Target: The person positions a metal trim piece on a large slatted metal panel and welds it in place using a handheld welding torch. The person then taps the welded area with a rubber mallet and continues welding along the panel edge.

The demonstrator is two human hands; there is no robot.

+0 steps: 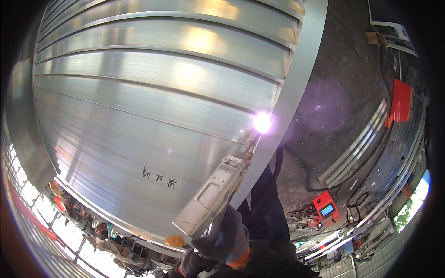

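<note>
Ribbed metal panel [116, 139] filling left and middle, dark handwriting [159, 178] low on it. Left hand [191, 263], gloved, just below welding torch [208, 197]; cannot tell its grip. Torch tilted over panel, nozzle toward 1 bright violet-white glow [262, 122] beside flat metal border [296, 88]; contact hidden by glare. Right hand [225, 238], gloved, wrapped around torch handle. Farther right: red box [326, 208] with screen, metal strips [354, 143] on floor [340, 106].

- R hand [228, 235]: dk glove [232, 227] w/ orange cuff [241, 258], fingers [208, 249] curled in a grip
- L hand [192, 263]: gloved too, just below & left of R, finger pose unclear
- R arm [259, 262]: dk sleeve, in from lower edge
</note>
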